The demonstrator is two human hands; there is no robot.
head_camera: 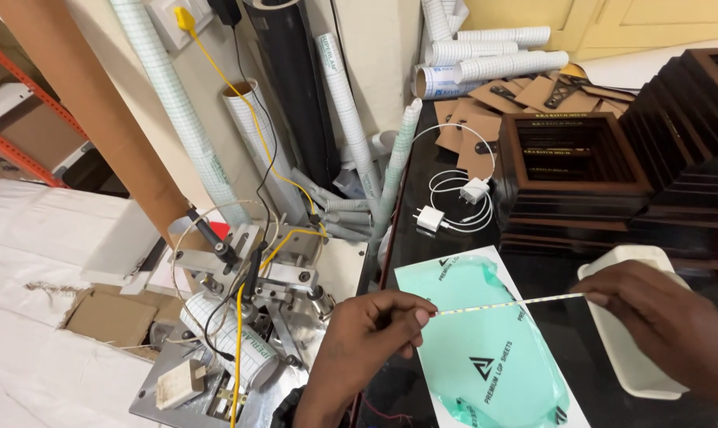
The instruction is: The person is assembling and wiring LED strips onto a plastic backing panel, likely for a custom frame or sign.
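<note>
While I watched through the head camera, the left hand was pinching one end of a thin LED strip between thumb and fingertips, the other fingers curled in. The right hand pinched the opposite end, so the strip ran taut and nearly level between them, rising slightly toward the right. It hung just above a pale green plastic sheet that lay on white backing on the dark tabletop. The right hand sat over a white rectangular tray, covering part of its rim.

Left of the sheet I saw a small metal machine with clamps, a yellow wire and black leads running up to the wall. Behind it, rolls of gridded film and a brown cardboard tube leaned against the wall. Further back on the table lay two white chargers with coiled cable, flat cardboard pieces, and stacks of dark wooden frames.
</note>
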